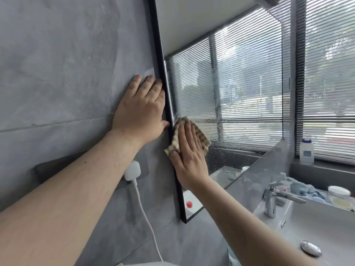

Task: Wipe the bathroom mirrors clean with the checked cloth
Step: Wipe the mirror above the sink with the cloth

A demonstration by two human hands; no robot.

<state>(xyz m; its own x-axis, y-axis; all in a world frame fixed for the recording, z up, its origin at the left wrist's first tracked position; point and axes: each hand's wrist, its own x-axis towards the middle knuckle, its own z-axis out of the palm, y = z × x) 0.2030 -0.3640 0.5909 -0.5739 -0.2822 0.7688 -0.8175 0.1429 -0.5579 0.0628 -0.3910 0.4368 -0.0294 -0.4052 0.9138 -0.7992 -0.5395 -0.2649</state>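
The black-framed mirror [240, 77] hangs on the grey wall and reflects window blinds; water droplets speckle its lower part. My right hand [189, 156] presses the beige checked cloth [201, 139] flat against the glass near the mirror's left edge, fingers straight. My left hand [142, 110] lies flat on the grey wall just left of the frame, fingertips touching the black frame edge.
A white plug with cable [132, 170] sits in a wall socket below my left arm. To the lower right are the grey basin [317, 223], a chrome tap [272, 198], jars [339, 194] and a white bottle [307, 151] on the sill.
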